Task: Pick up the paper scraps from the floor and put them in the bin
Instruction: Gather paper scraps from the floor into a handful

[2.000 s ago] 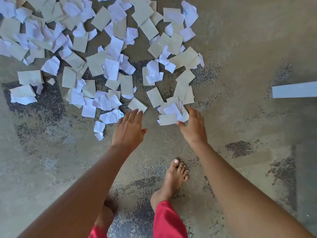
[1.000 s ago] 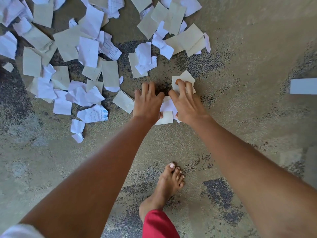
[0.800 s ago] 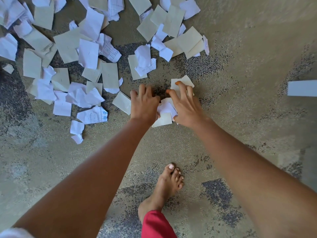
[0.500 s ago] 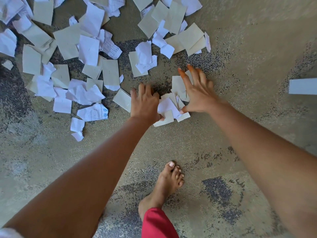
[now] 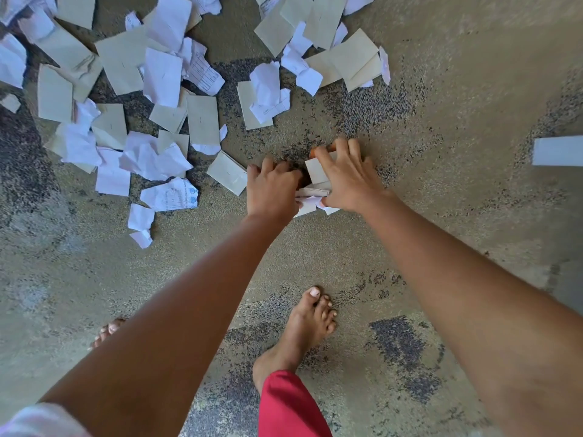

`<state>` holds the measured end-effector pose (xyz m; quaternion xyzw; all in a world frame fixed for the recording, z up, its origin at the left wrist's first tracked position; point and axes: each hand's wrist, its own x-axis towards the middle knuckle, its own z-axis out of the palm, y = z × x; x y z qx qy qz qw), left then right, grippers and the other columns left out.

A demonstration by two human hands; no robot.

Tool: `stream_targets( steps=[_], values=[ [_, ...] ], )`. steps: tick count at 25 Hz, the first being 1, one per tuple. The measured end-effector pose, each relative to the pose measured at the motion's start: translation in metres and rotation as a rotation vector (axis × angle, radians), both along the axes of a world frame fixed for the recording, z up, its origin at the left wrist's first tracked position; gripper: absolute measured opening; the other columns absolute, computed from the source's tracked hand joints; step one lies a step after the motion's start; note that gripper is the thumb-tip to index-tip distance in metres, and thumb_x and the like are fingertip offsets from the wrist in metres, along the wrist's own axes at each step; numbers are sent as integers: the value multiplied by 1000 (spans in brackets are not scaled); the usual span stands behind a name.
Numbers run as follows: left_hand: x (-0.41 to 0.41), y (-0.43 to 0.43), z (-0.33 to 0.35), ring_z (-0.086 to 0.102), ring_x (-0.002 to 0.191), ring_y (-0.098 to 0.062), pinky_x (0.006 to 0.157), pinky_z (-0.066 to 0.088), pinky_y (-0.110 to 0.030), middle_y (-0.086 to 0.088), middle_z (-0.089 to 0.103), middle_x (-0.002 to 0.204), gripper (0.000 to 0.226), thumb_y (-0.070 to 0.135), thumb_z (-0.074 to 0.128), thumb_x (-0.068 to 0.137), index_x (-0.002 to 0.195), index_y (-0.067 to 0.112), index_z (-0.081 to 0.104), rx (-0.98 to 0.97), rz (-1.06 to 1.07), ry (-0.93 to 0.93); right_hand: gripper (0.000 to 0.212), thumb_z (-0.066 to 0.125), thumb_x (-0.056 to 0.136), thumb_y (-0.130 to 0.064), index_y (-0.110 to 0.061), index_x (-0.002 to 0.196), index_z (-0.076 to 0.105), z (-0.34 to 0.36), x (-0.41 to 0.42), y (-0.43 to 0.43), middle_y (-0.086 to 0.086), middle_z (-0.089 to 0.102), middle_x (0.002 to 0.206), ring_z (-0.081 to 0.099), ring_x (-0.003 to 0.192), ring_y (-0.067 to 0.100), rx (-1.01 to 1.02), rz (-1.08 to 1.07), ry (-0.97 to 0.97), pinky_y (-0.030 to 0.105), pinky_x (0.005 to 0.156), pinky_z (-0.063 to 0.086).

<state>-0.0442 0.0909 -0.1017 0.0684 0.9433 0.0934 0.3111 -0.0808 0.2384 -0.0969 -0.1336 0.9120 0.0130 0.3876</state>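
1. The floor (image 5: 441, 74) is filling the whole frame. It is lying bare across the right half and along the bottom, so the open room for lifting and turning seems to be there. No bin is showing, so I cannot tell which way the carry must go.
2. The paper scraps (image 5: 120, 58) are lying thick and overlapping across the upper left and top centre. Their lower fringe is reaching almost to the hands, so most of the clearing looks not yet done.
3. The left hand (image 5: 271, 190) is curling its fingers down against the left side of a small bundle. The right hand (image 5: 350, 181) is hooking its fingers over the bundle's top beige sheet, thumb tucked at the near edge. Both are gripping it.
4. The bundle of scraps (image 5: 315, 190) is sitting at frame centre, squeezed between the hands. Whether it is touching the floor I cannot tell. The step in hand looks like gathering a handful. The next move is calling for a firm squeeze and a level lift, so the loose lower sheets are not slipping out.
5. A white strip (image 5: 558, 151) is lying at the right edge, well apart.
6. A lone beige scrap (image 5: 227, 176) is lying just left of the left hand.
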Motion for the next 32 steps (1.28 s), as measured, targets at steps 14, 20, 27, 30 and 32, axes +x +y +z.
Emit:
stream_targets(
  steps=[14, 20, 27, 30, 32],
  values=[
    [-25, -60, 64, 59, 101, -33, 84, 44, -38, -14, 68, 97, 25, 18, 64, 86, 109, 26, 67, 102, 114, 36, 33, 68, 85, -20, -20, 118, 64, 60, 11, -31, 13, 72, 97, 67, 90, 32, -347, -318, 28, 43, 77, 56],
    [-44, -99, 114, 58, 100, -34, 84, 42, -36, -17, 66, 97, 22, 22, 66, 87, 108, 24, 68, 118, 185, 58, 30, 68, 86, -21, -17, 116, 65, 106, -18, -61, 12, 71, 97, 67, 89, 29, -392, -317, 20, 42, 76, 57],
    [-56, -167, 194, 59, 95, -36, 75, 41, -34, -18, 66, 95, 19, 23, 65, 84, 102, 17, 69, 123, 328, 72, 32, 69, 84, -24, -13, 114, 65, 190, -55, -78, 15, 70, 100, 65, 90, 33, -358, -416, 99, 42, 79, 56],
    [-71, -191, 241, 61, 94, -38, 77, 45, -37, -17, 68, 93, 18, 21, 65, 84, 100, 16, 69, 122, 355, 98, 30, 67, 87, -24, -14, 115, 65, 234, -70, -89, 13, 70, 96, 64, 89, 33, -345, -504, 134, 33, 74, 52],
    [-84, -204, 270, 61, 95, -37, 77, 46, -38, -16, 68, 92, 14, 19, 63, 85, 97, 15, 68, 125, 368, 121, 28, 66, 87, -27, -17, 114, 66, 259, -82, -98, 10, 70, 93, 63, 87, 32, -350, -572, 155, 33, 72, 51]
  ],
)
